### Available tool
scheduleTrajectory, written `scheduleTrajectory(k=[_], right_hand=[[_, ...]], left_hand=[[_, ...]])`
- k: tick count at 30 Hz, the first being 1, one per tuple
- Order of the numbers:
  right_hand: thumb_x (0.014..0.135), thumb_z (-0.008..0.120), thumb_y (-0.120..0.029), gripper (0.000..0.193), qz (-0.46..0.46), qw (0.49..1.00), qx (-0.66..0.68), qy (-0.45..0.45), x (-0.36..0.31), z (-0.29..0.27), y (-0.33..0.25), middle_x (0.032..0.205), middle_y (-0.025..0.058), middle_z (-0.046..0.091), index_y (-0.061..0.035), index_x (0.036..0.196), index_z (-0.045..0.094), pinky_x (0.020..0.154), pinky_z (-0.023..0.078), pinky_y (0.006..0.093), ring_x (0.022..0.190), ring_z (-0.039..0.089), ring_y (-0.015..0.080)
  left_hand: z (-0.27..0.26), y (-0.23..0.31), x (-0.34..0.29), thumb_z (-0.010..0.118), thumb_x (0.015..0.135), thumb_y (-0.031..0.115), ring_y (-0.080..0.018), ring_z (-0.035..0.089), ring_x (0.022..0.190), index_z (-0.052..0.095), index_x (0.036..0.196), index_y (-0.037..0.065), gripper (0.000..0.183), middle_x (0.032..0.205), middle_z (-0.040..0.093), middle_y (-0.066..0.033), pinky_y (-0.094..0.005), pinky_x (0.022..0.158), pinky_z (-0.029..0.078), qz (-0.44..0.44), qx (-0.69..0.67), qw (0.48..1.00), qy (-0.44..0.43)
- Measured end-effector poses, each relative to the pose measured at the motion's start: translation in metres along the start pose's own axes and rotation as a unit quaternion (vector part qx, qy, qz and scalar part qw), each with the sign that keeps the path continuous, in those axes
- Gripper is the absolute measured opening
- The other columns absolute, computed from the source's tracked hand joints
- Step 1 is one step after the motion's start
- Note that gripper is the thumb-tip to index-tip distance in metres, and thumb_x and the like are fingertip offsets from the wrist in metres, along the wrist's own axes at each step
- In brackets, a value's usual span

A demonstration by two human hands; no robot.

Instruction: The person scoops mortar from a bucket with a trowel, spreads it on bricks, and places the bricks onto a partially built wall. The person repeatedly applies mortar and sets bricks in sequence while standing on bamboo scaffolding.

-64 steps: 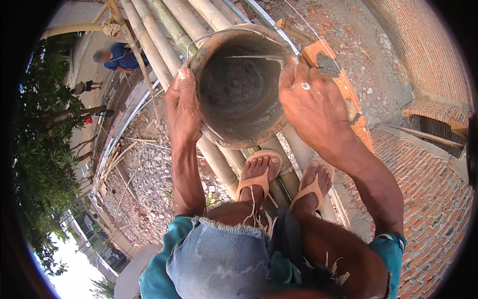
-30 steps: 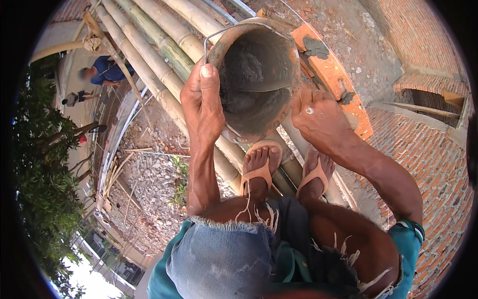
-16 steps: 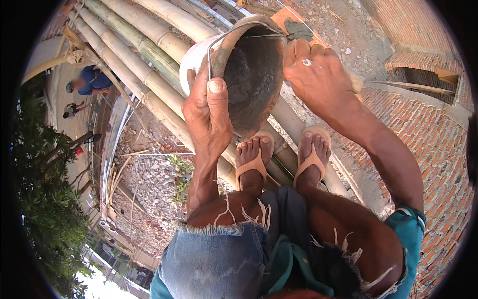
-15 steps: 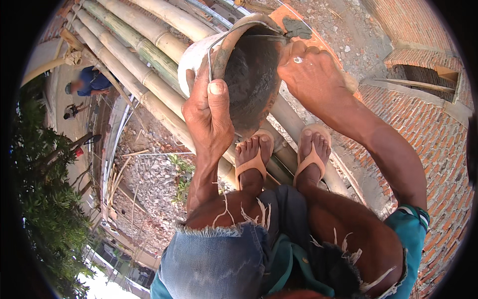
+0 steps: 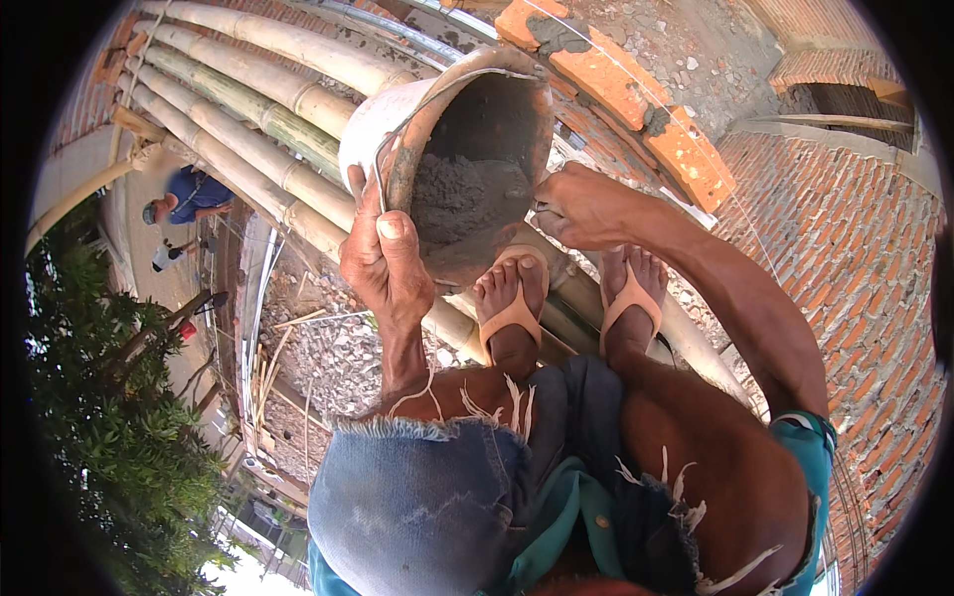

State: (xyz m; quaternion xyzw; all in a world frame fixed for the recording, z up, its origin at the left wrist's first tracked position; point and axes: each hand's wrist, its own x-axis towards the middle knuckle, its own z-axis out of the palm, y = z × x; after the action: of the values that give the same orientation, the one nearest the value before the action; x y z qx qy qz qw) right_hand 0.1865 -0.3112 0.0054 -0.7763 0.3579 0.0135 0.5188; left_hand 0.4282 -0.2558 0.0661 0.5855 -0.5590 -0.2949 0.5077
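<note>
My left hand (image 5: pixel 388 258) grips the near left rim of a mortar-smeared whitish bucket (image 5: pixel 373 134), its thumb by the wire handle (image 5: pixel 382 164). The bucket is tilted, its mouth facing me and to the right. Grey wet mortar (image 5: pixel 467 194) lies inside. Just off the bucket's right rim is my right hand (image 5: pixel 581 207), its fingers curled closed; what they hold, if anything, is hidden. Beyond the bucket runs a course of orange bricks (image 5: pixel 616 84) with a mortar patch (image 5: pixel 559 36) and a taut string (image 5: pixel 666 104).
My sandalled feet (image 5: pixel 517 298) stand on bamboo poles (image 5: pixel 268 79). Rubble (image 5: pixel 333 348) lies below at left. A brick wall surface (image 5: pixel 845 268) spreads on the right. Another person (image 5: pixel 189 194) is lower down at far left, near a leafy tree (image 5: pixel 109 427).
My right hand has moved from the bucket's far right rim down toward me. The bucket has shifted slightly left, and more of the brick course shows.
</note>
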Motion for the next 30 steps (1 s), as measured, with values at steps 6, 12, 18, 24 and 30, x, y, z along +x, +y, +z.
scheduleTrajectory(k=[6,12,18,24,30], right_hand=[[0.094,0.066,-0.027,0.034,-0.001,0.996,-0.031,0.084,-0.011,0.006,-0.016,0.091,0.0245,0.070,0.0063,0.098,0.071,0.079,0.055,0.0488,0.086,0.069,0.0411],[0.093,0.066,-0.020,0.016,-0.058,0.839,-0.480,0.250,-0.012,-0.012,-0.042,0.081,0.0049,0.062,-0.0044,0.097,0.067,0.063,0.054,0.0358,0.080,0.071,0.0217],[0.084,0.064,-0.008,0.014,0.150,0.881,-0.403,0.197,-0.026,-0.044,-0.069,0.091,0.0131,0.068,0.0000,0.094,0.068,0.062,0.059,0.0444,0.085,0.074,0.0306],[0.084,0.064,-0.012,0.023,0.078,0.964,-0.253,0.023,-0.004,-0.027,-0.027,0.090,0.0262,0.071,0.0054,0.097,0.070,0.073,0.059,0.0507,0.084,0.072,0.0418],[0.090,0.061,-0.017,0.029,-0.018,0.994,-0.031,0.106,0.006,0.008,-0.030,0.071,0.0303,0.064,0.0104,0.083,0.070,0.080,0.053,0.0533,0.076,0.066,0.0460]], left_hand=[[-0.009,0.002,0.007,0.053,0.110,0.028,-0.0009,0.043,0.071,0.056,0.142,-0.011,0.050,0.080,0.052,0.0059,-0.0186,0.071,0.041,-0.066,-0.052,0.993,0.079],[-0.009,-0.001,0.003,0.052,0.109,0.027,-0.0151,0.056,0.112,0.058,0.144,-0.005,0.048,0.115,0.067,-0.0087,-0.0425,0.109,0.029,-0.054,-0.009,0.997,0.061],[-0.007,0.000,-0.003,0.051,0.108,0.026,-0.0143,0.061,0.103,0.057,0.145,-0.005,0.049,0.100,0.069,-0.0095,-0.0533,0.129,0.016,-0.036,-0.019,0.999,0.035],[-0.008,-0.003,-0.007,0.050,0.108,0.028,-0.0028,0.048,0.064,0.056,0.145,-0.007,0.051,0.065,0.052,0.0043,-0.0480,0.130,0.019,-0.017,-0.024,0.999,0.026],[-0.022,-0.009,-0.010,0.050,0.110,0.033,-0.0022,0.044,0.063,0.055,0.144,-0.009,0.054,0.071,0.054,0.0048,-0.0354,0.108,0.039,-0.012,-0.026,0.997,0.072]])
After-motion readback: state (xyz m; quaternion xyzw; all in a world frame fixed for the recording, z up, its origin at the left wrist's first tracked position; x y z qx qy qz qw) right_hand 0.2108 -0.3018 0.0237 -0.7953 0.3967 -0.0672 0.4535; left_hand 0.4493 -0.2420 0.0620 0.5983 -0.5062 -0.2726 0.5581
